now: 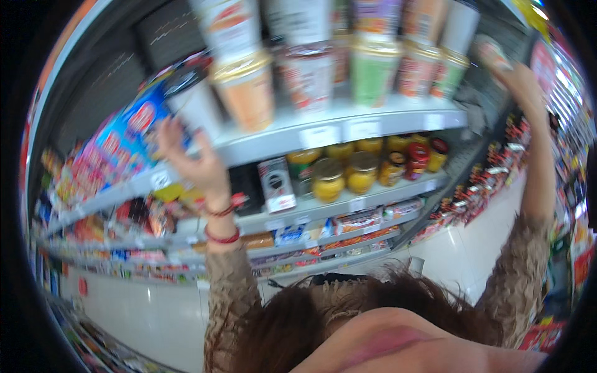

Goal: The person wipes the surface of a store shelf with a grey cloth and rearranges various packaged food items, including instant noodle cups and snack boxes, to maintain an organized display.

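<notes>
My left hand (193, 156) is raised at the upper shelf's front edge, fingers apart and holding nothing. Just behind it stands a white cup with a dark lid (193, 102); whether they touch is unclear. Blue and pink snack bags (121, 135) lean to the left of that hand. My right hand (520, 81) reaches to the shelf's right end and grips a pale crumpled item (492, 51), too blurred to name. Left of that item are stacked paper cups with gold lids, among them a green cup (373, 74) and an orange cup (249, 95).
A grey shelf edge (406, 122) carries price tags. Below it, glass jars of yellow food (328, 182) stand beside a boxed item (277, 184). Lower shelves hold packaged goods (359, 221). Hanging snack packs (494, 163) line the right side above a pale tiled floor (447, 247).
</notes>
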Action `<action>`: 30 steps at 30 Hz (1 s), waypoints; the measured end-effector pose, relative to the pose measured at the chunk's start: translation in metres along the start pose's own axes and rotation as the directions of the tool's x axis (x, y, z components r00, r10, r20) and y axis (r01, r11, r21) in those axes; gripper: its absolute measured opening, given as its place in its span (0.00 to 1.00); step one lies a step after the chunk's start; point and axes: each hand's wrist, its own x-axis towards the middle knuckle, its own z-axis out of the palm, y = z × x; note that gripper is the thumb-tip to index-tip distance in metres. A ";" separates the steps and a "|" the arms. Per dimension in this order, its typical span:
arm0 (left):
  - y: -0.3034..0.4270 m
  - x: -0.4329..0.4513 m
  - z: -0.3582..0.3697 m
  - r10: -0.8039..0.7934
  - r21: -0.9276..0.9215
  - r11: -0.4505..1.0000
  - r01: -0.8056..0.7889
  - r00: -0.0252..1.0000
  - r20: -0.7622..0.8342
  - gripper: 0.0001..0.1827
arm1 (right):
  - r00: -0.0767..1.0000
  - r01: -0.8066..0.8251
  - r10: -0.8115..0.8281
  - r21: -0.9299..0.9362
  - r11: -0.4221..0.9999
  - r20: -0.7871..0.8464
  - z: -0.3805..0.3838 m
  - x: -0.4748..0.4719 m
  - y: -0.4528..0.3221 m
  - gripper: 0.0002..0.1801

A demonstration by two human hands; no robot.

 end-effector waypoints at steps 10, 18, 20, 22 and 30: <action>0.038 -0.012 -0.065 -0.064 -0.484 0.820 0.307 0.888 0.455 0.34 | 0.996 -0.017 -0.089 1.000 0.023 0.019 -0.038 -0.243 -0.067 0.27; 0.052 0.009 -0.105 -0.387 -0.539 0.268 0.798 0.602 0.699 0.30 | 0.676 0.378 -0.663 0.924 -0.062 -0.322 -0.063 -0.331 -0.333 0.31; 0.047 0.015 -0.111 -0.446 -0.541 0.295 0.787 0.615 0.650 0.28 | 0.684 0.389 -0.661 0.921 -0.026 -0.308 -0.069 -0.327 -0.332 0.30; 0.040 0.016 -0.117 -0.491 -0.552 0.382 0.741 0.669 0.558 0.28 | 0.693 0.521 -0.592 0.854 0.017 -0.411 -0.066 -0.314 -0.321 0.26; 0.028 0.004 -0.092 -0.351 -0.504 0.577 0.642 0.753 0.557 0.39 | 0.903 0.388 0.089 0.887 0.251 -0.420 0.001 -0.206 -0.180 0.18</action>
